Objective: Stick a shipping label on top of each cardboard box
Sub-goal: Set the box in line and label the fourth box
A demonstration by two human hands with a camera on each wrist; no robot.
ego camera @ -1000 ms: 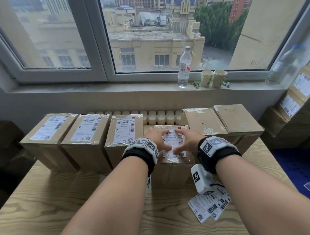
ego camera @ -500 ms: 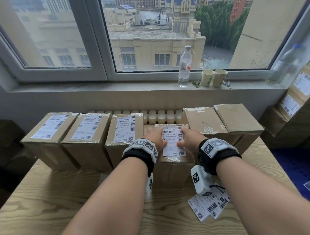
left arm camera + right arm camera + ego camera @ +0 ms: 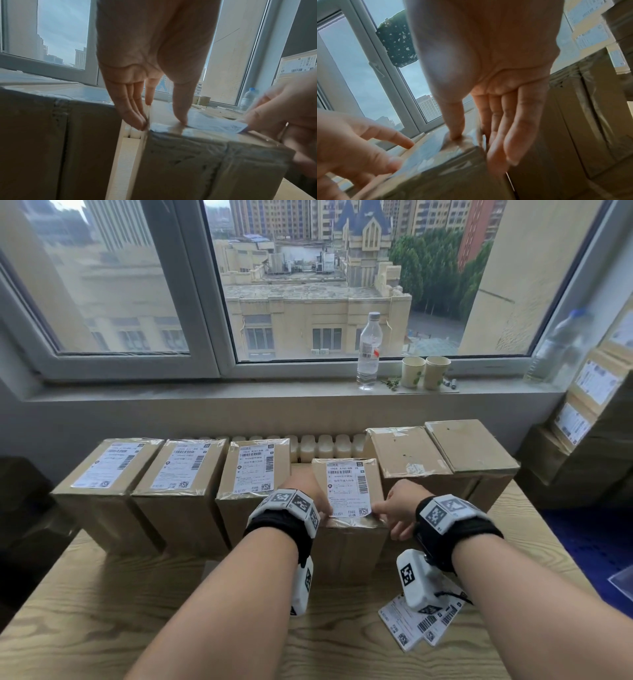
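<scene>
Along the far edge of the pale wood-grain surface [image 3: 102,621] stands a row of cardboard boxes. The three labelled boxes [image 3: 178,474] on the left stand touching side by side, each with a white shipping label on top. Behind the row, the white ribs of a radiator [image 3: 322,445] show below a grey windowsill [image 3: 205,392], and a wide window looks out on city buildings and trees.

The left hand [image 3: 306,491] rests at the left edge of the middle box [image 3: 349,542], which stands nearer the person than the rest. In the left wrist view its fingers [image 3: 135,115] are straight and lie down the box's left side, while the thumb presses on the top near the front corner. A shipping label [image 3: 347,487] lies flat on this box's top. The right hand [image 3: 399,505] is at the front right corner: the thumb presses the label's near corner, and the straight fingers [image 3: 510,135] reach down the right side. Neither hand grips anything.

To the right stand two bare boxes [image 3: 442,453], side by side. On the surface under the right wrist lie loose labels [image 3: 418,625]. On the sill are a clear bottle [image 3: 369,350] and two paper cups [image 3: 424,371]. At the far right rises a stack of labelled boxes [image 3: 596,405].
</scene>
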